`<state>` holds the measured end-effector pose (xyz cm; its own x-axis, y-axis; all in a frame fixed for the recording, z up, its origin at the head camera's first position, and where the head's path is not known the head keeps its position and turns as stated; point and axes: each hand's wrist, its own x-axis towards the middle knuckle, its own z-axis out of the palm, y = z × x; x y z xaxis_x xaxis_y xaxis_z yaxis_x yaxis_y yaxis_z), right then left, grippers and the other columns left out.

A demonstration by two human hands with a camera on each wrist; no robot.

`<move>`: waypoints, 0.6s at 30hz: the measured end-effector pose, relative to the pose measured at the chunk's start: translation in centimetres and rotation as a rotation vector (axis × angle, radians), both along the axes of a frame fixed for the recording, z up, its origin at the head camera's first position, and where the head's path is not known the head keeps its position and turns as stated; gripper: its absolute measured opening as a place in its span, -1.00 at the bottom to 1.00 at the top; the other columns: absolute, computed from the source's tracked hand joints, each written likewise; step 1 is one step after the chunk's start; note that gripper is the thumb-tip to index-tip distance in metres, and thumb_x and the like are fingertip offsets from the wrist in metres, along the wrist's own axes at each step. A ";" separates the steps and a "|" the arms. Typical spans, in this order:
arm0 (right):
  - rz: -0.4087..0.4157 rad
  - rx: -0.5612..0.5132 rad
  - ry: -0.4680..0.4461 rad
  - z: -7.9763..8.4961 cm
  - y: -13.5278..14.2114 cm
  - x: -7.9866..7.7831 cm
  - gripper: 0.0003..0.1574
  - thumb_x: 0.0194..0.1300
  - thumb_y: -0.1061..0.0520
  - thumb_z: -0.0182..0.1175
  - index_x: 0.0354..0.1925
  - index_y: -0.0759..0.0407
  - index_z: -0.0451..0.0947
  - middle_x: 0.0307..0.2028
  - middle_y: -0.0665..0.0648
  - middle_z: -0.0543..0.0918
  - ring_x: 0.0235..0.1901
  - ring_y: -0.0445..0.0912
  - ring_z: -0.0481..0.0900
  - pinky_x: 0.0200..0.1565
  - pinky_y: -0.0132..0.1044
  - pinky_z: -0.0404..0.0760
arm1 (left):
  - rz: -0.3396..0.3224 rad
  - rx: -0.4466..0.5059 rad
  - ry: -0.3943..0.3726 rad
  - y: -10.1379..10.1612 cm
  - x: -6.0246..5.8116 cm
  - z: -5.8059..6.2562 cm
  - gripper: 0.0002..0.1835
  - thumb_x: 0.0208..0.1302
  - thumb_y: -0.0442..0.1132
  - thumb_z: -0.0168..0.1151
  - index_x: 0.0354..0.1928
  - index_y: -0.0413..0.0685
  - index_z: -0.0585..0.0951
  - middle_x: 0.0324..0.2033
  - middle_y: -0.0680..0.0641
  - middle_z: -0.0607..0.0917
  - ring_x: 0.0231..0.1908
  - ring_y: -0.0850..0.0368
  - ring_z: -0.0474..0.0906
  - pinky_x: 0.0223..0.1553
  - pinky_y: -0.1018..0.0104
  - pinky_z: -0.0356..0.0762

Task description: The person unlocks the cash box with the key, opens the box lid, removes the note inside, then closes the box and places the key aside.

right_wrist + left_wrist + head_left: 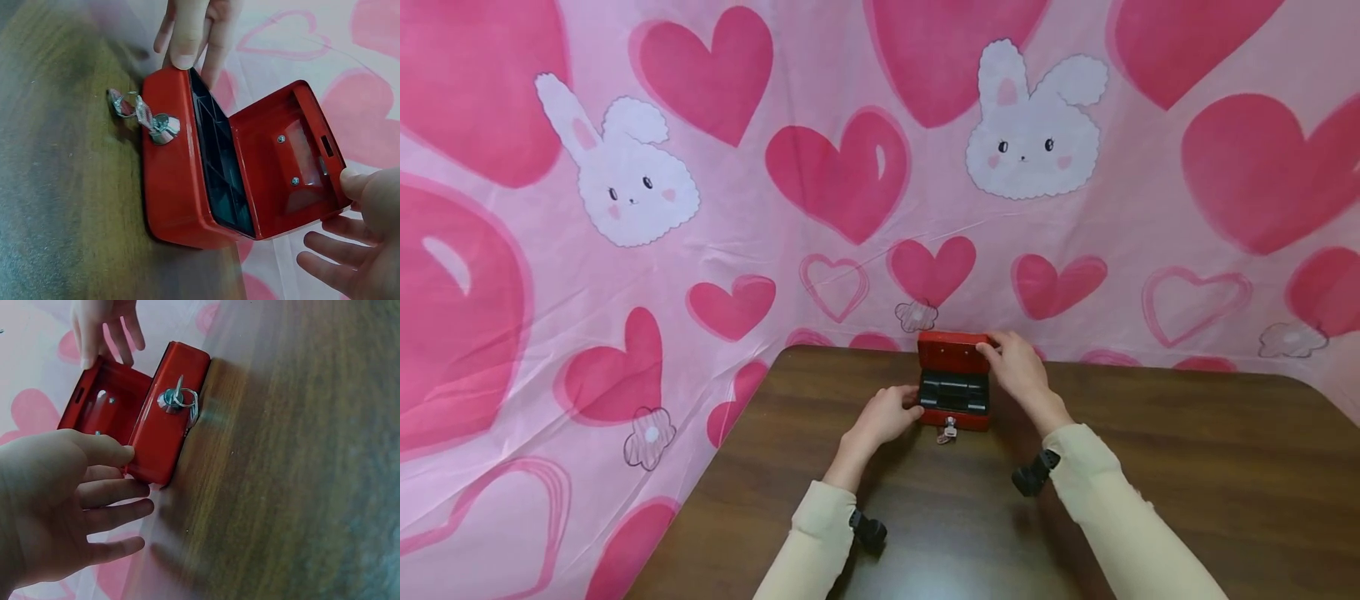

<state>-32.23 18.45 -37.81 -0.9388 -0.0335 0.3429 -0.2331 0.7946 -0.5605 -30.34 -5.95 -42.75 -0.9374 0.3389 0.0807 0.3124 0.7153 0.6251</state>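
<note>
A small red metal cash box (pixel 931 417) stands on the table with its lid (pixel 951 353) raised at the back. Inside lies a black compartment tray (pixel 955 392); I see nothing in its sections. A silver lock (pixel 164 129) sits on the front face, and keys on a ring (pixel 124 104) hang from it. My left hand (pixel 883 414) touches the left end of the box, thumb at the upper edge, the other fingers fairly straight beside it. With my right hand (pixel 1018 367) I pinch the lid's upper right corner, thumb on the inner side and a finger behind.
The brown wooden table (pixel 1187 467) reaches to a pink cloth backdrop (pixel 835 75) with hearts and rabbits, close behind the box. Each wrist wears a black camera, one on the left (pixel 869 532) and one on the right (pixel 1034 473).
</note>
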 end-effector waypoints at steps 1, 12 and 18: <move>-0.001 -0.006 0.002 0.0 0.0 -0.1 -0.42 0.47 -0.03 0.09 0.31 0.26 0.45 0.15 0.39 0.56 0.13 0.26 0.50 0.21 0.22 0.47 | -0.001 -0.002 0.004 0.0 0.0 0.0 -0.51 0.37 -0.12 0.23 0.29 -0.14 0.54 0.13 -0.14 0.68 0.13 0.01 0.64 0.24 0.02 0.50; 0.026 -0.113 -0.023 -0.3 0.2 -1.4 -0.38 0.54 0.02 -0.02 0.41 0.29 0.29 0.27 0.44 0.46 0.20 0.30 0.47 0.30 0.22 0.37 | -0.007 0.001 0.007 -0.1 -0.3 0.0 -0.50 0.39 -0.11 0.22 0.32 -0.09 0.52 0.16 -0.13 0.67 0.14 0.00 0.63 0.23 -0.01 0.51; 0.086 -0.133 -0.101 -0.8 0.5 -1.3 -0.24 0.50 0.00 0.05 0.50 0.28 0.11 0.31 0.44 0.40 0.18 0.30 0.51 0.25 0.19 0.45 | -0.005 -0.020 -0.002 -0.2 -0.1 0.0 -0.49 0.39 -0.10 0.21 0.32 -0.11 0.51 0.16 -0.13 0.66 0.15 0.00 0.62 0.24 0.01 0.50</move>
